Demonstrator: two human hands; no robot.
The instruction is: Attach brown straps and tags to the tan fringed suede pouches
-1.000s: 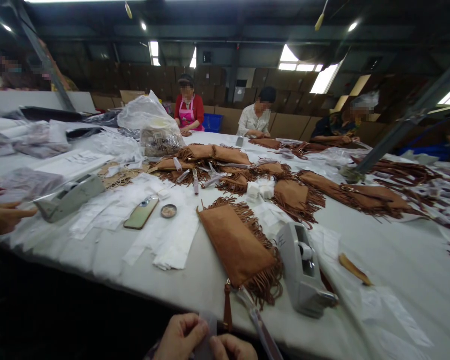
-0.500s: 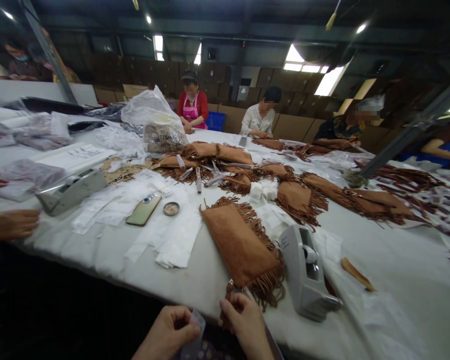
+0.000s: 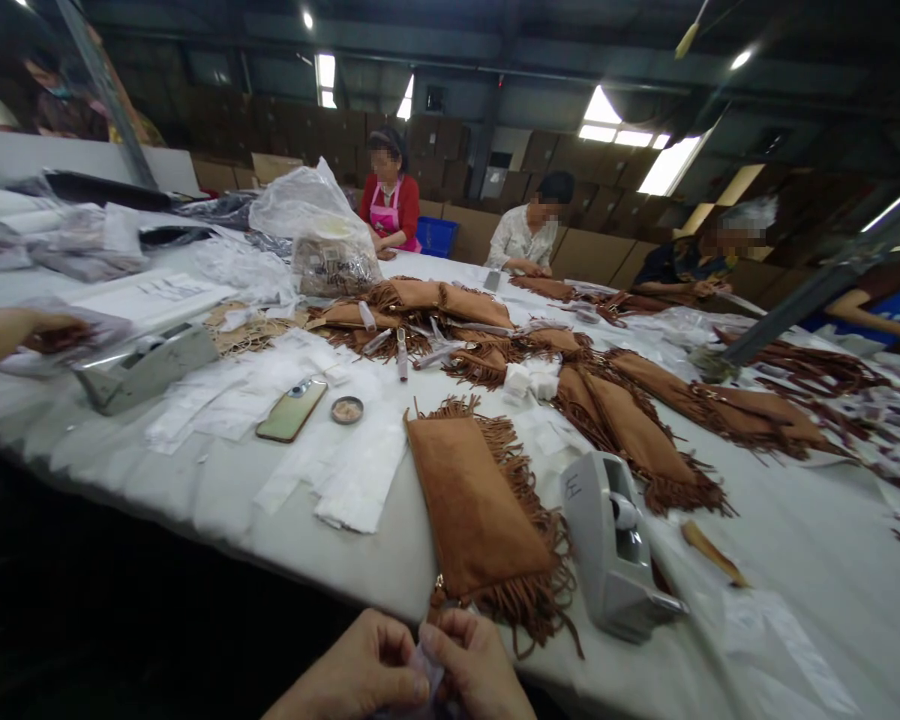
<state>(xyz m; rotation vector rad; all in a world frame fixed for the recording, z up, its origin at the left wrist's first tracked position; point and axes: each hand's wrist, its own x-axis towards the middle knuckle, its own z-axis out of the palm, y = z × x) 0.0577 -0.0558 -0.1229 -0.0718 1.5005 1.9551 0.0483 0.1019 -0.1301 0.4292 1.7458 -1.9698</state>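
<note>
My left hand (image 3: 364, 675) and my right hand (image 3: 476, 668) meet at the bottom edge, fingers pinched together on a small clear plastic bag (image 3: 429, 670) between them. Just beyond them a brown suede fringed pouch (image 3: 480, 510) lies flat on the white table (image 3: 217, 490), its zipper end at the near edge by my right hand. A grey tape dispenser (image 3: 611, 545) stands to the right of the pouch.
A phone (image 3: 292, 410) and a small round tin (image 3: 346, 409) lie on white plastic bags at left. A second tape dispenser (image 3: 146, 365) sits farther left near another person's hand (image 3: 15, 335). More fringed pouches (image 3: 630, 420) cover the table's middle. Three people sit at the far side.
My right hand left the pouch's zipper pull and came back to my left hand on the small bag. Another fringed pouch now lies right of the dispenser. The hand at left moved up.
</note>
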